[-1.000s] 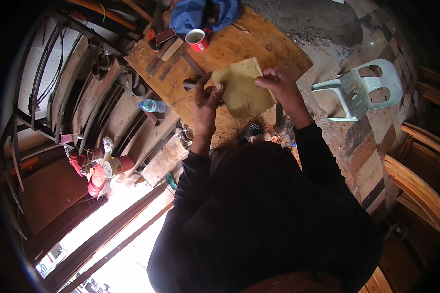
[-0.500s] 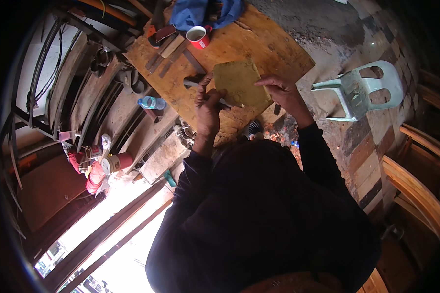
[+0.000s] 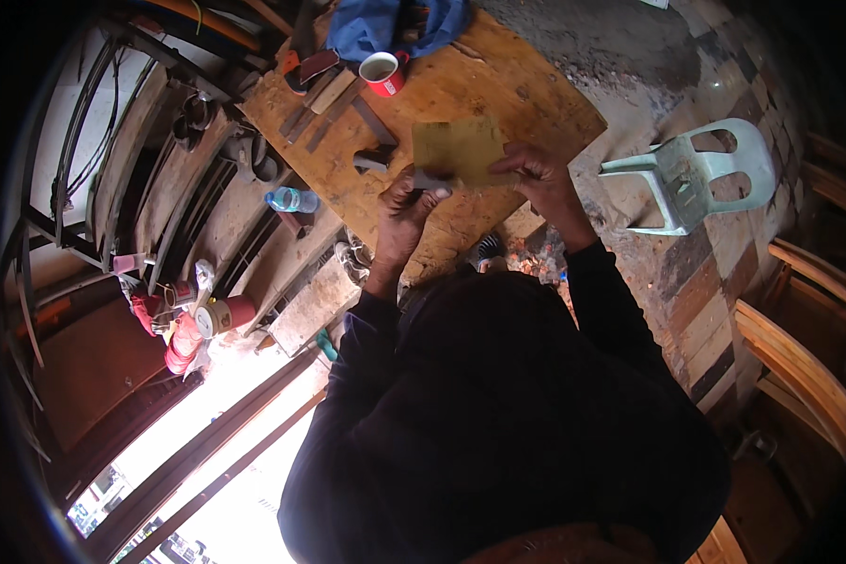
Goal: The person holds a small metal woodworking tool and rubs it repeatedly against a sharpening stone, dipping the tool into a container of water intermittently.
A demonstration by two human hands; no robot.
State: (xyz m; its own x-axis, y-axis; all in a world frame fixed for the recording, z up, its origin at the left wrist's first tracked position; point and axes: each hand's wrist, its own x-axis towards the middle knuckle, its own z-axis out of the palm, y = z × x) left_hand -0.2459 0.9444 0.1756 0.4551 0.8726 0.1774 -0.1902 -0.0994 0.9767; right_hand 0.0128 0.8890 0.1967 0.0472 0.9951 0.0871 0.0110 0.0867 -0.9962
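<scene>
A yellowish-green square sheet (image 3: 456,148), resembling sandpaper, is held up over the wooden worktop (image 3: 508,70). My right hand (image 3: 539,177) pinches its right edge between thumb and fingers. At its lower left corner my left hand (image 3: 406,211) is closed, with the thumb pressed against a small flat grey piece (image 3: 429,180); the kind of piece cannot be made out. Left of the sheet, a dark block with a pale edge (image 3: 371,162) lies on the worktop, close to my left fingers.
A red cup (image 3: 385,83) of dark liquid stands near a blue cloth (image 3: 362,28). Wooden strips (image 3: 334,92) lie beside it. A plastic bottle (image 3: 291,199) rests on the left bench (image 3: 211,230). A pale green plastic chair (image 3: 686,179) is at the right.
The sheet has tipped flatter and looks shorter. My right hand has shifted slightly down its right edge, and my left hand has turned, its fingers now lower and more curled.
</scene>
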